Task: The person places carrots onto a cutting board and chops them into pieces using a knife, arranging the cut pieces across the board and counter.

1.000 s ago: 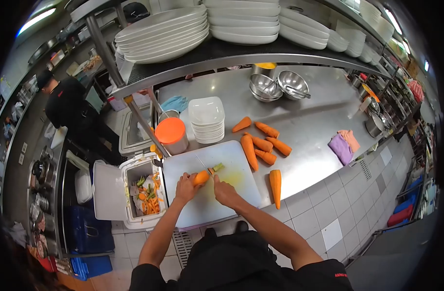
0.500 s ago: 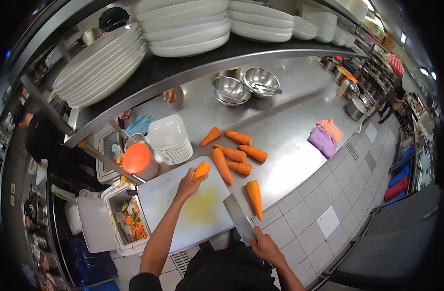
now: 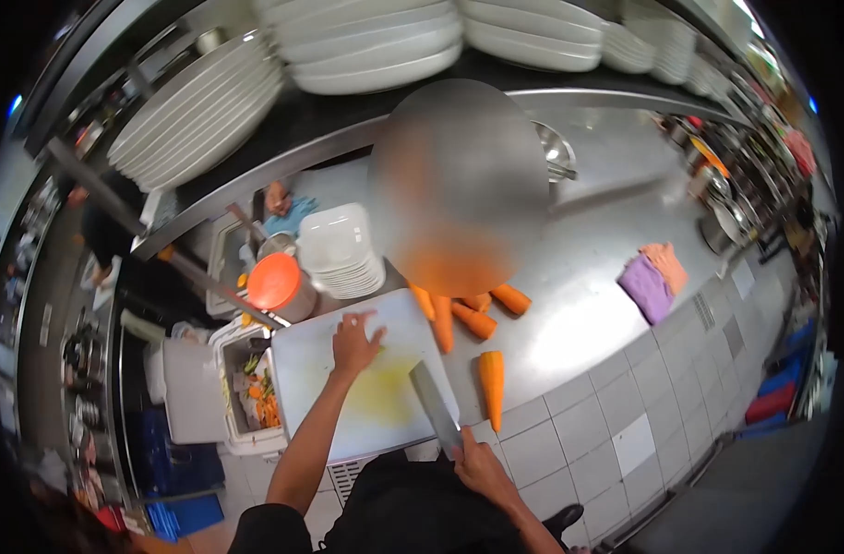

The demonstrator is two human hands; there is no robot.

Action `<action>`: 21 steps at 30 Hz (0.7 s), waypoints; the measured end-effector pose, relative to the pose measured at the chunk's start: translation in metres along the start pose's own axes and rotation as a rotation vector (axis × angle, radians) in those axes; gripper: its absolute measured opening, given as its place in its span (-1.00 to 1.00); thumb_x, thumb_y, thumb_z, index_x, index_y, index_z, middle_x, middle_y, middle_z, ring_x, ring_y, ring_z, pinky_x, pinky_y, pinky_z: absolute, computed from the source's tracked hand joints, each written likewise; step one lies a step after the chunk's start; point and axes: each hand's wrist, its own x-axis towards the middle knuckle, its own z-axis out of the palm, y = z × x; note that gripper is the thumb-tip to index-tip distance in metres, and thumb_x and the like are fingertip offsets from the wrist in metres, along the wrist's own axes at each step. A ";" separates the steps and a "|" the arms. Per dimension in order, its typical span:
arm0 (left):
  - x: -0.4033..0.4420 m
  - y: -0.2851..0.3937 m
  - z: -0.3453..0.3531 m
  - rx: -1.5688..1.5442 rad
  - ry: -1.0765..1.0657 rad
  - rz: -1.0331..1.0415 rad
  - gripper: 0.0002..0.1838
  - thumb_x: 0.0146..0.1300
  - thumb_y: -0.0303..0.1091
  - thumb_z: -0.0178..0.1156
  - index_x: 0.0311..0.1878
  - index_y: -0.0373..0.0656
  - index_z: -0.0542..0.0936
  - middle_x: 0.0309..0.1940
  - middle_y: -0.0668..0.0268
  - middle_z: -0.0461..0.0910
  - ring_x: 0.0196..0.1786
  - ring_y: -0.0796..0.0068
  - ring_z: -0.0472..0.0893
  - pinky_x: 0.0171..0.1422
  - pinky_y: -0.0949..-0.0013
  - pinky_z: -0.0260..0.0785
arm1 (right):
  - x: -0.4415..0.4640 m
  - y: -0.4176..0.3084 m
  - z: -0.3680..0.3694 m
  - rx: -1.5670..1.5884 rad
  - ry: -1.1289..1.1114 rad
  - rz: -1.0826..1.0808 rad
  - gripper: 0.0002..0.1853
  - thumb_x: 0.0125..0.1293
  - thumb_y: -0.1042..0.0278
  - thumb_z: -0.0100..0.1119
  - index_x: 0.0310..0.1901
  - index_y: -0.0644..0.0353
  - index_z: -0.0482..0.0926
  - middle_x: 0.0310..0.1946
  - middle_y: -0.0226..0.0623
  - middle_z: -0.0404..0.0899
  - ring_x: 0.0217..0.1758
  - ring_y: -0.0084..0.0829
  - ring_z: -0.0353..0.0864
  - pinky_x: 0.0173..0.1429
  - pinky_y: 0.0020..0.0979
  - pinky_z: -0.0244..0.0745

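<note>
My left hand (image 3: 355, 344) is over the upper part of the white cutting board (image 3: 302, 388), fingers apart, with a small green scrap beside it. In my right hand (image 3: 482, 466) is the handle of a cleaver (image 3: 435, 406), its wide blade tilted over the board's right edge. Yellow-green stains mark the board. Several orange carrots lie beyond the board's right side, partly hidden by a blurred patch. One carrot (image 3: 491, 388) lies apart near the counter's front edge.
A scrap bin (image 3: 246, 392) adjoins the board's left side. Behind the board are an orange-lidded container (image 3: 276, 284) and stacked white dishes (image 3: 337, 242). Folded cloths (image 3: 651, 284) lie at right. Plates fill the overhead shelf (image 3: 348, 134). Another person's hand (image 3: 277, 198) is near a blue cloth.
The peeled carrot piece has left my left hand, which is now open over the board. The cleaver moved from the carrot to the board's right edge. A blurred patch now covers the counter's middle.
</note>
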 end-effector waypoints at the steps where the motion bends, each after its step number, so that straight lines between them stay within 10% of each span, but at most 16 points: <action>1: -0.025 -0.009 -0.004 0.066 -0.076 0.043 -0.52 0.25 -0.11 0.34 0.25 0.13 0.57 0.04 0.11 0.52 0.07 0.12 0.57 0.10 0.09 0.48 | 0.005 0.005 0.001 -0.025 0.044 -0.003 -0.64 0.43 0.38 0.09 0.14 0.36 0.28 -0.56 0.29 0.53 -0.38 0.38 0.56 -0.22 0.27 0.39; 6: -0.135 -0.052 -0.018 -0.085 0.064 -0.084 -0.63 0.28 -0.33 0.29 0.17 0.05 0.62 -0.07 0.10 0.54 -0.07 0.05 0.60 0.05 0.10 0.48 | 0.057 -0.005 -0.007 -0.311 0.003 -0.094 -0.67 0.44 0.45 0.04 0.18 0.29 0.33 -0.57 0.25 0.54 -0.38 0.34 0.59 -0.25 0.24 0.40; 14: -0.220 -0.236 -0.086 -0.141 0.667 -0.699 -0.53 0.33 -0.39 0.23 0.30 -0.21 0.51 0.13 -0.09 0.52 0.18 -0.12 0.52 0.29 0.06 0.38 | 0.119 -0.045 0.053 -0.467 0.192 -0.528 -0.53 0.23 0.57 0.10 0.18 -0.01 0.58 -0.01 -0.15 0.65 -0.28 0.02 0.70 -0.20 -0.07 0.65; 21: -0.193 -0.323 -0.110 -0.199 0.562 -0.636 -0.52 0.35 -0.34 0.25 0.31 -0.20 0.48 0.12 0.01 0.54 0.09 0.04 0.55 0.23 0.08 0.36 | 0.169 -0.052 0.126 -0.582 0.172 -0.580 -0.46 0.09 0.56 0.22 0.16 -0.10 0.61 0.00 -0.33 0.59 -0.36 -0.13 0.69 -0.32 -0.15 0.63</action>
